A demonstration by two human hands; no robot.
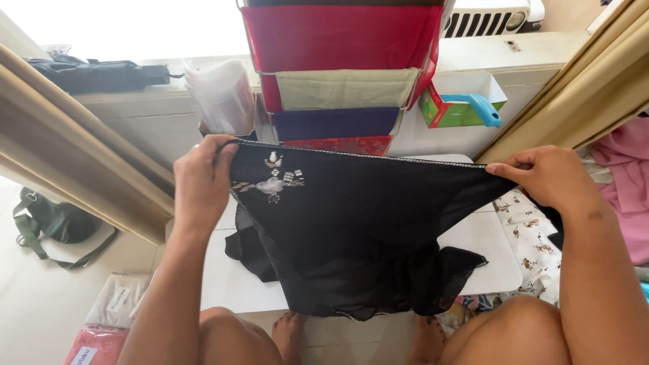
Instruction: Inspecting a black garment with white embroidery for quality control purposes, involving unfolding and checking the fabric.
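Observation:
A sheer black cloth [365, 223] with a silver beaded flower motif and a beaded edge is stretched out in front of me. My left hand [203, 179] grips its upper left corner next to the motif. My right hand [551, 177] pinches the upper right corner. The cloth hangs down over a small white table [483, 236], its lower folds bunched near my knees and bare feet.
A hanging fabric organizer [341, 67] with red, beige and purple pockets is straight ahead. A green box with a blue tool [460, 108], a plastic-wrapped bundle [220, 94], beige curtains [74, 155], a green bag [54, 220], packaged cloths [115, 304] and floral fabric [531, 236] surround the table.

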